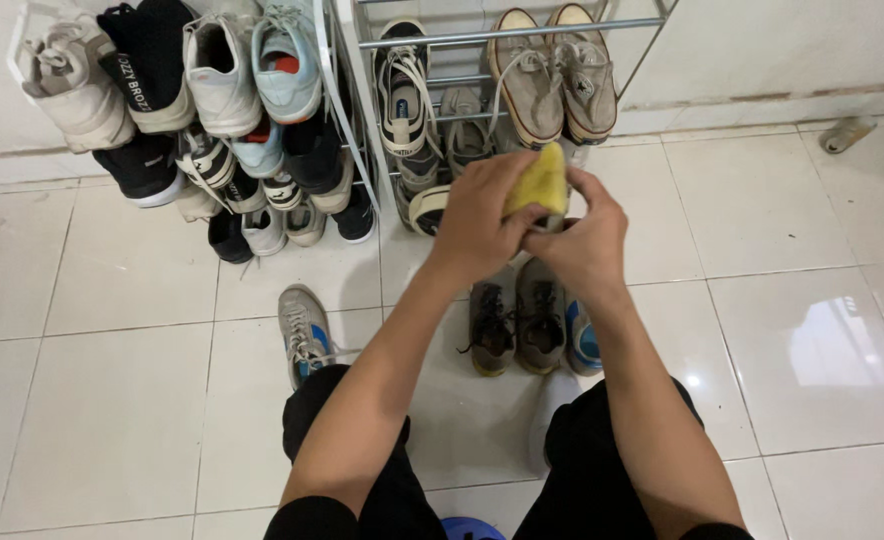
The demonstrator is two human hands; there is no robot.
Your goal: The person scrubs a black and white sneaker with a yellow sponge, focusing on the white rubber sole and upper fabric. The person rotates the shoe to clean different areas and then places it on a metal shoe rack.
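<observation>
Yellow is the colour of the soft cloth you hold up in the middle of the frame, a little above centre. Your left hand has its fingers closed around the cloth's left side. Your right hand curls shut around a small dark thing under the cloth; I cannot tell what that thing is, because your hands hide most of it. Both hands press together, so the cloth stays snug between them.

Below your hands, three shoes stand side by side on the white tiled floor: a dark brown shoe, a grey-brown shoe and a blue sneaker. One grey sneaker lies alone at centre left. Along the top, a metal shoe rack holds many shoes with toes pointing down, leaning so they fit close. A small can lies at the upper right by the wall.
</observation>
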